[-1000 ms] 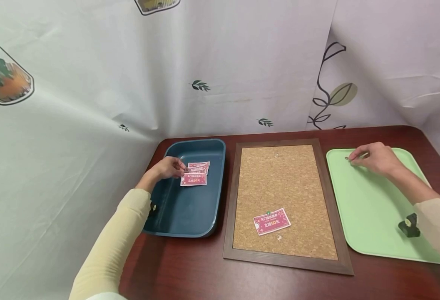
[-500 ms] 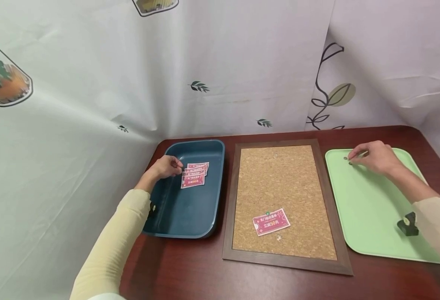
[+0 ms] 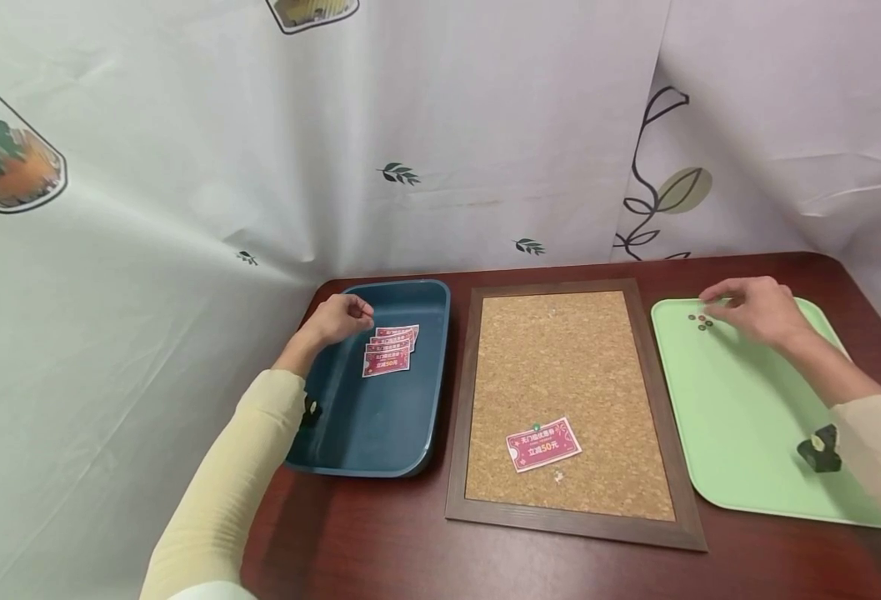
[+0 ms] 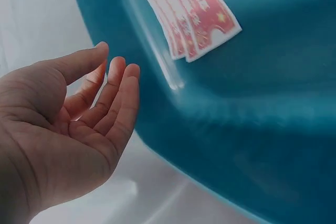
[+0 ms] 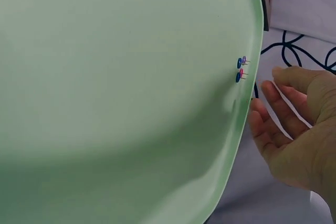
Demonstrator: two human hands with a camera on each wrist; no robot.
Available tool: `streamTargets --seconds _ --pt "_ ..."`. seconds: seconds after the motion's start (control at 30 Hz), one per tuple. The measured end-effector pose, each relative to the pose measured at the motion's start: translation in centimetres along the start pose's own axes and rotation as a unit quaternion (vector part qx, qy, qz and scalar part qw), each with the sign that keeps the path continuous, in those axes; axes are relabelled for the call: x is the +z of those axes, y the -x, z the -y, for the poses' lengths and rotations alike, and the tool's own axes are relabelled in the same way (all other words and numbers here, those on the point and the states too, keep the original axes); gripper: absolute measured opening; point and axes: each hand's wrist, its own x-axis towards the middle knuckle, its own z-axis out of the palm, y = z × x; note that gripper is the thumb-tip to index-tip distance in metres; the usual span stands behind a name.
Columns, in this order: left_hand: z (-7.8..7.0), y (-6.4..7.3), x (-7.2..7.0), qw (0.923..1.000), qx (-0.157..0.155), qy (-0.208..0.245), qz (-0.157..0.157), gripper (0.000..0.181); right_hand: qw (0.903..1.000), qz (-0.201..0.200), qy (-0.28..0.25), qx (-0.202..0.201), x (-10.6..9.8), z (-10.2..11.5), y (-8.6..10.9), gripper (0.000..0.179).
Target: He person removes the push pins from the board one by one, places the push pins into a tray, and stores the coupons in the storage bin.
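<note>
My left hand point(image 3: 337, 319) hovers over the left side of the blue tub point(image 3: 443, 383). Its fingers are loosely bent and hold nothing, as the left wrist view shows of the hand point(image 4: 79, 129). Several pink coupons point(image 3: 387, 361) lie overlapping on the tub's floor, just right of those fingers. Above the far edge of the green tray point(image 3: 755, 433) is my right hand point(image 3: 763, 310), thumb and fingers apart around nothing. Several small push pins point(image 5: 241, 69), blue, purple and pink, sit near the tray's edge beside it.
Between tub and tray lies a framed cork board point(image 3: 560, 367). A single pink coupon point(image 3: 543, 445) is fixed to its lower part by a green push pin point(image 3: 536, 427). All stand on a dark red table point(image 3: 380, 533), with a patterned white cloth point(image 3: 485, 125) behind.
My left hand has let go of the coupons and risen away from them; the front coupon has settled slightly lower. My right hand has lifted off the pins, so more of them show.
</note>
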Motion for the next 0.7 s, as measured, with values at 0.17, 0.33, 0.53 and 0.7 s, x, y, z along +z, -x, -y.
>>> streamTargets --seconds 0.17,0.33,0.53,0.7 --pt "-1.7 0.0 0.2 0.9997 0.022 -0.002 -0.003 0.019 0.9999 -0.011 -0.011 -0.003 0.1 0.3 0.0 0.028" --pt "-3.5 0.0 0.7 0.9982 0.056 0.019 0.005 0.022 0.9996 -0.008 -0.024 -0.014 0.2 1.0 0.0 0.037" --pt "-5.7 0.0 1.2 0.9948 0.095 0.030 0.021 0.023 0.9985 0.011 -0.053 -0.008 0.4 2.5 0.1 0.048" --pt "-7.7 0.1 1.8 0.9927 0.113 0.022 0.036 0.027 0.9965 0.020 -0.081 -0.002 0.9 3.9 0.3 0.052"
